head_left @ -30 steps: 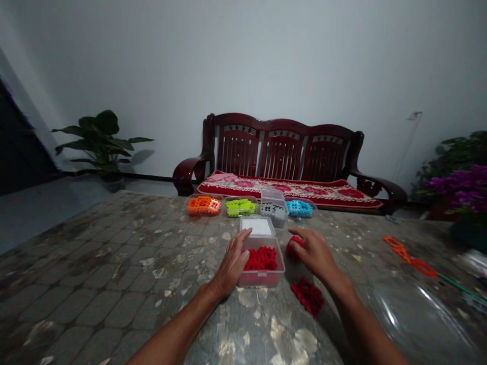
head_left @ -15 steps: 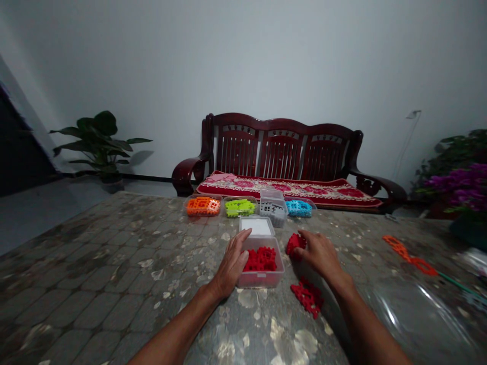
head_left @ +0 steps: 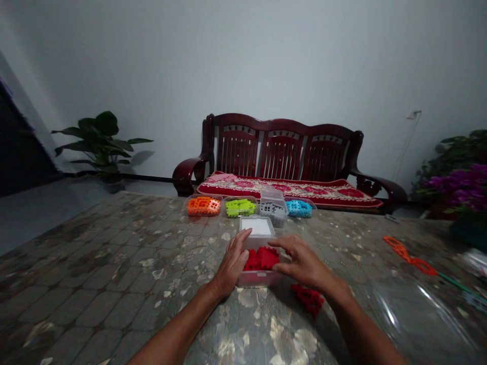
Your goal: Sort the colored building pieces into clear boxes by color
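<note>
A clear plastic box [head_left: 257,279] with its hinged lid [head_left: 256,226] tipped back stands in front of me, holding several red interlocking building pieces [head_left: 251,261]. My left hand [head_left: 232,263] grips the box's left side, its thumb over the rim near the red pieces. Over the right part of the box is my right hand [head_left: 300,259], with thumb and fingers around a red building-piece stack [head_left: 268,257] just above the others. More red pieces [head_left: 309,300] lie on the table by my right wrist, partly covered by it.
Behind the box is a row of containers with orange [head_left: 204,205], green [head_left: 240,207], grey [head_left: 273,209] and blue pieces [head_left: 300,208]. To the right lie linked orange pieces [head_left: 409,256] and a clear plastic cover [head_left: 414,314]. A wooden bench [head_left: 281,147] stands beyond the table.
My right hand has moved left from the table into the box area, carrying the red stack with it. My left hand has stayed on the box.
</note>
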`<act>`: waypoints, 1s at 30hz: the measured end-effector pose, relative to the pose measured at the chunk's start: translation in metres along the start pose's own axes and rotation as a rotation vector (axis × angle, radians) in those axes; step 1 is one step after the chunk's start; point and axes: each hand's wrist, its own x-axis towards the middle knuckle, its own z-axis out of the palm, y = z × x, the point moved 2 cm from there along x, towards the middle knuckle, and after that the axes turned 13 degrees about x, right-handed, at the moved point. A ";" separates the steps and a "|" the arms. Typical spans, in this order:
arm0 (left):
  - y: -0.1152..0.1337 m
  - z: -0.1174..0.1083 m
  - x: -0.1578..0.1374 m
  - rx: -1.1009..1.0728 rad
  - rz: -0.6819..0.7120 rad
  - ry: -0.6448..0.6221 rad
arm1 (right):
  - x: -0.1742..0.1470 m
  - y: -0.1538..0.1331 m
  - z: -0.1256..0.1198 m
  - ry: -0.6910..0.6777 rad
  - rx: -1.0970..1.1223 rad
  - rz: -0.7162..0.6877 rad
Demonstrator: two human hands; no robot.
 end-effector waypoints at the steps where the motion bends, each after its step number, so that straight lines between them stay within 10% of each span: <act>1: 0.000 0.000 0.000 0.003 0.002 -0.001 | 0.000 0.002 -0.002 0.004 0.013 0.009; 14: -0.001 0.001 0.000 0.002 -0.007 -0.023 | -0.002 0.058 -0.034 0.194 -0.416 0.353; 30: -0.002 0.001 0.001 0.009 0.003 -0.011 | -0.001 0.066 -0.028 0.200 -0.452 0.352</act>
